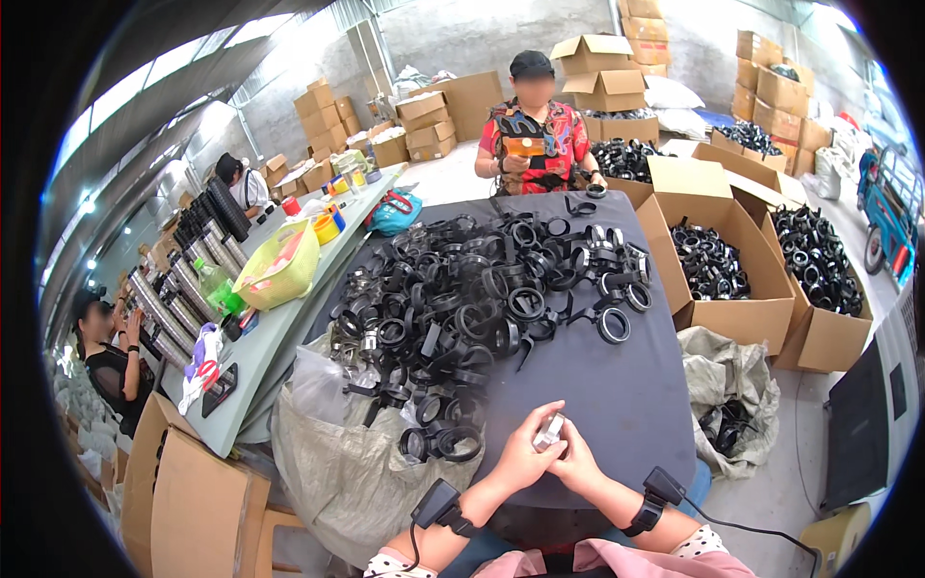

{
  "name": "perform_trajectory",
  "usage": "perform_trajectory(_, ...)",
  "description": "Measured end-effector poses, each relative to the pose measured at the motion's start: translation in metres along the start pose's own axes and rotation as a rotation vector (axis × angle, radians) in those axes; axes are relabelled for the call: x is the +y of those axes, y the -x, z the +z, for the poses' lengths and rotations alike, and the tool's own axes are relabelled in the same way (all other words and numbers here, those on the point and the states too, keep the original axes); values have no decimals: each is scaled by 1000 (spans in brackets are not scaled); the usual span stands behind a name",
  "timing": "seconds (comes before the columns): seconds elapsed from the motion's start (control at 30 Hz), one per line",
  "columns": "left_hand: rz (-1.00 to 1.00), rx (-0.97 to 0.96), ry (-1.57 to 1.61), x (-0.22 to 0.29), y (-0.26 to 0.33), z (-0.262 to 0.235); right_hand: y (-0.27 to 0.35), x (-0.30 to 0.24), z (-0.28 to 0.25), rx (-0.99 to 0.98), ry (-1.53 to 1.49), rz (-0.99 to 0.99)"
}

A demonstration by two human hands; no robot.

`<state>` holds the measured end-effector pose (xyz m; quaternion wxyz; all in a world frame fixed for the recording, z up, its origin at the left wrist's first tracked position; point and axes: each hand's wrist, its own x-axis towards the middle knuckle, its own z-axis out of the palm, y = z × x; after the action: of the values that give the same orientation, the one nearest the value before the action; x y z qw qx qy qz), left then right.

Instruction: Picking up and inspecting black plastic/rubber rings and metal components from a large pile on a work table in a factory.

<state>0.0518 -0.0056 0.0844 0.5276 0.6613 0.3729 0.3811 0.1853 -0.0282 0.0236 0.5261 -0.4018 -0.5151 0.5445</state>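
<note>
— Small silvery metal piece (550, 429): where does it sit?
— Between both hands at the near edge of the dark grey table (617, 385). The left hand (523, 455) curls closed round its lower end; the right hand (576, 460) pinches it from the other side.
— And the heap of black plastic rings (472, 289)?
— Beyond the hands and leftward, nearer the left one. The piece's long axis I cannot tell.

My left hand (521, 455) and right hand (578, 460) close around a small pale piece (549, 430), so I can't tell its shape. My elbows run off the lower edge. The table's (617, 395) near left corner is buried under a grey sack (337, 462). The black rings (462, 299) blur together mid-table.
</note>
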Motion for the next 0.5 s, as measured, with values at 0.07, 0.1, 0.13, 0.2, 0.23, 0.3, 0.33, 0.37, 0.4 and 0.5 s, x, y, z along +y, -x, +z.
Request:
perform_trajectory(0.07,-67,-27,134,-2,-1,3,3,2,-7,-24,-33,45)
perform_trajectory(0.1,-69,-34,137,0,-2,5,4,9,-15,-17,-32,48)
perform_trajectory(0.13,-56,-4,38,6,-4,5,4,18,-24,79,105,-4)
perform_trajectory(0.2,39,79,-273,-2,-6,-1,6,15,-38,249,272,-70)
perform_trajectory(0.23,29,86,-272,-6,-6,-3,7,6,-45,314,404,-108)
perform_trajectory(0.3,129,54,-726,-14,-12,-4,5,3,-66,411,452,-62)
perform_trajectory(0.33,72,22,-777,-20,-14,-2,4,-3,-73,430,467,-56)
perform_trajectory(0.37,62,25,-775,-25,-16,0,4,-11,-78,446,481,-52)
perform_trajectory(0.4,56,24,-871,-30,-17,4,4,-14,-83,431,607,-89)
perform_trajectory(0.5,35,20,-955,-50,-30,17,7,-15,-83,438,997,-217)
